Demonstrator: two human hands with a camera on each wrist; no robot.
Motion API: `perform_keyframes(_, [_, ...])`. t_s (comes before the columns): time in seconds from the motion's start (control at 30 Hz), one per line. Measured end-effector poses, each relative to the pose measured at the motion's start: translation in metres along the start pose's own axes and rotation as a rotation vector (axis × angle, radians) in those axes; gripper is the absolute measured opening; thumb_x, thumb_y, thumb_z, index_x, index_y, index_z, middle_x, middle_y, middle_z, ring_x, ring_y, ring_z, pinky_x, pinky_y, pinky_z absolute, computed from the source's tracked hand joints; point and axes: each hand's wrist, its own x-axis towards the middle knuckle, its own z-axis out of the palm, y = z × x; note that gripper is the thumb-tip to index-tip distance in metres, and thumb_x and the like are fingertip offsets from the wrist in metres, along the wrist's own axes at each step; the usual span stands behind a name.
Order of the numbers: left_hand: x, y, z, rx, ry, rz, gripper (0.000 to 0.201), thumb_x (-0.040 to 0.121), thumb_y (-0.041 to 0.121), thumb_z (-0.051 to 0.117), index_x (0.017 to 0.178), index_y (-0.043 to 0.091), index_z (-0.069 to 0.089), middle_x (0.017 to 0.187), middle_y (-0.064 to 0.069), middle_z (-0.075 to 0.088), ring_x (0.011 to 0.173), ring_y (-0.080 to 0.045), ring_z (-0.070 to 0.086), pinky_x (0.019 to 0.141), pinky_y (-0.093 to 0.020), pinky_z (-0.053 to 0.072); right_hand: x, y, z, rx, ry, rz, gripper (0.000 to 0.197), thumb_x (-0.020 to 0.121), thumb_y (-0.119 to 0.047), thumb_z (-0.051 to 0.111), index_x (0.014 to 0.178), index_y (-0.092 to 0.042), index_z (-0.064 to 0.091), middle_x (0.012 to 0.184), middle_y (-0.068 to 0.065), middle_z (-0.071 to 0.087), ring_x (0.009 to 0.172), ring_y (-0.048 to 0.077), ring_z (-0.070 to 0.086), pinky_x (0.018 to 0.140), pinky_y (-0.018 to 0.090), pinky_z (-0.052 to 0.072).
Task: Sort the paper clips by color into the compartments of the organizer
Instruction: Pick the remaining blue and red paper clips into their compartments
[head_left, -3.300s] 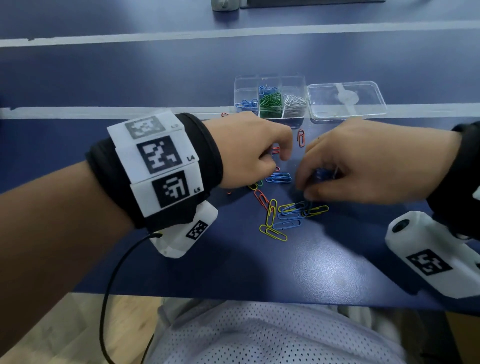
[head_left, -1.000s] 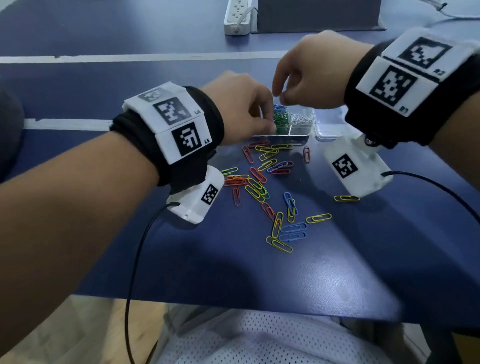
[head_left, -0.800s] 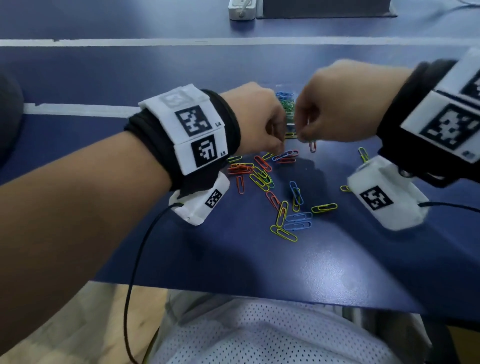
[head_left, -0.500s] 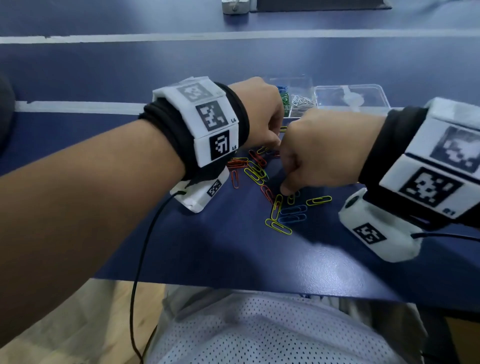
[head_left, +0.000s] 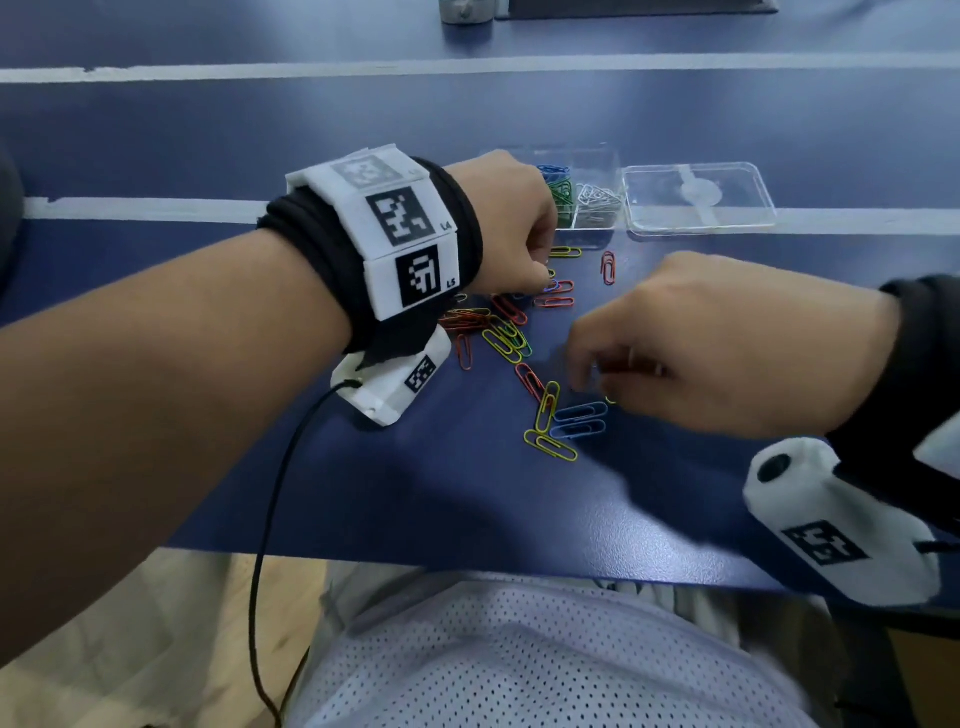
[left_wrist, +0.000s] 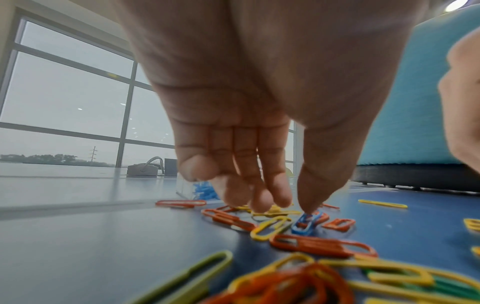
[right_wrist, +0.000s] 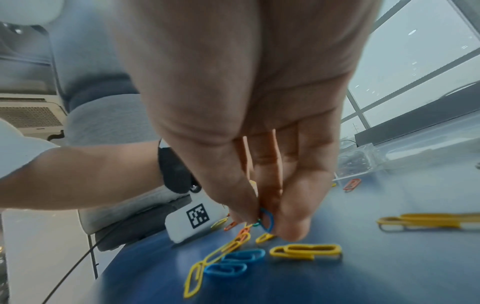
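organizer (head_left: 597, 208) half hidden, right hand (head_left: 727, 353) blurred

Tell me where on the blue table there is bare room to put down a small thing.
Bare blue table lies between the loose coloured paper clips and the near edge, and also beyond the clear plastic organizer and its clear lid. Crowded: between the left hand and right hand.

Black wristbands (head_left: 332, 260), white tag blocks (head_left: 400, 234) with black square codes, thin black cable (head_left: 270, 499), white mesh shirt (head_left: 519, 665).
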Motion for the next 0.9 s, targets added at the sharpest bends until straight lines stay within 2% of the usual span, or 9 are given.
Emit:
perform_keyframes(0.1, [0.000,-0.001,-0.001,-0.001,-0.003,0.002,0.018,0.078,0.033,0.065,0.085,0.019,0.072,0.064,0.008,0.055,0.072,-0.015,0.053,0.073,-0.027,0.046,-0.006,-0.007,0.000,-0.017,-0.023,-0.012,0.029,0.083,-0.025,0.046,0.104,-0.038,0.061,0.091,-0.006,0.066,0.085,0.021,0.053,0.082,0.036,0.049])
perform_keyframes(0.17, [0.000,0.000,-0.003,0.001,-0.013,0.004,0.017,0.079,0.031,0.065,0.088,0.019,0.073,0.071,0.005,0.058,0.074,-0.014,0.054,0.075,-0.027,0.046,-0.006,-0.011,0.003,-0.059,-0.039,-0.029,0.031,0.084,-0.023,0.044,0.106,-0.036,0.060,0.100,-0.004,0.065,0.097,0.023,0.057,0.085,0.037,0.049])
perform_keyframes(0.3, [0.000,0.001,-0.005,0.004,-0.008,0.004,0.015,0.081,0.025,0.063,0.090,0.019,0.074,0.077,0.000,0.065,0.075,-0.015,0.053,0.076,-0.026,0.045,-0.005,-0.012,0.007,-0.100,-0.060,-0.033,0.023,0.086,-0.028,0.046,0.103,-0.030,0.062,0.100,-0.007,0.058,0.097,0.018,0.053,0.084,0.033,0.047])
perform_keyframes(0.4, [0.000,-0.001,-0.005,-0.017,-0.001,-0.009,0.016,0.082,0.025,0.063,0.092,0.020,0.073,0.088,-0.003,0.072,0.078,-0.015,0.055,0.083,-0.031,0.050,-0.002,-0.015,0.008,-0.103,-0.080,-0.021,0.021,0.086,-0.037,0.054,0.100,-0.027,0.064,0.104,-0.005,0.057,0.099,0.019,0.055,0.085,0.035,0.047])
perform_keyframes(0.47, [-0.002,-0.002,-0.005,-0.019,-0.016,-0.010,0.016,0.080,0.029,0.066,0.092,0.021,0.073,0.086,-0.001,0.072,0.077,-0.015,0.056,0.079,-0.029,0.049,0.000,-0.017,0.011,-0.124,-0.104,-0.024,0.022,0.085,-0.039,0.056,0.099,-0.025,0.065,0.105,-0.003,0.059,0.099,0.021,0.056,0.084,0.036,0.049])
perform_keyframes(0.67, [-0.004,0.001,-0.004,0.030,-0.040,0.002,0.015,0.077,0.029,0.069,0.088,0.019,0.074,0.063,0.006,0.057,0.069,-0.014,0.053,0.068,-0.022,0.038,-0.001,-0.020,0.011,-0.100,-0.104,-0.015,0.014,0.084,-0.031,0.057,0.094,-0.027,0.064,0.089,-0.004,0.064,0.084,0.023,0.055,0.078,0.034,0.051])
perform_keyframes(0.77, [-0.004,0.001,-0.005,0.013,-0.007,0.017,0.011,0.077,0.024,0.066,0.084,0.019,0.073,0.067,0.005,0.061,0.069,-0.014,0.054,0.069,-0.023,0.040,-0.002,-0.023,0.011,-0.055,-0.097,-0.002,0.007,0.080,-0.026,0.056,0.086,-0.030,0.056,0.066,-0.010,0.046,0.063,0.014,0.041,0.064,0.027,0.041])
perform_keyframes(0.83, [-0.004,0.000,-0.006,-0.035,0.019,0.018,0.010,0.077,0.022,0.065,0.083,0.020,0.072,0.072,0.005,0.064,0.071,-0.013,0.056,0.071,-0.020,0.039,-0.001,-0.022,0.011,-0.014,-0.105,0.014,0.016,0.077,-0.025,0.058,0.086,-0.035,0.050,0.060,-0.013,0.038,0.053,0.004,0.033,0.058,0.026,0.034])
perform_keyframes(0.9, [-0.006,-0.001,-0.008,-0.089,0.042,0.010,0.011,0.077,0.023,0.066,0.087,0.022,0.071,0.075,0.006,0.065,0.072,-0.011,0.057,0.073,-0.019,0.040,0.002,-0.019,0.009,0.004,-0.103,0.039,0.022,0.075,-0.023,0.059,0.095,-0.033,0.058,0.059,-0.015,0.040,0.051,-0.001,0.031,0.059,0.024,0.034])
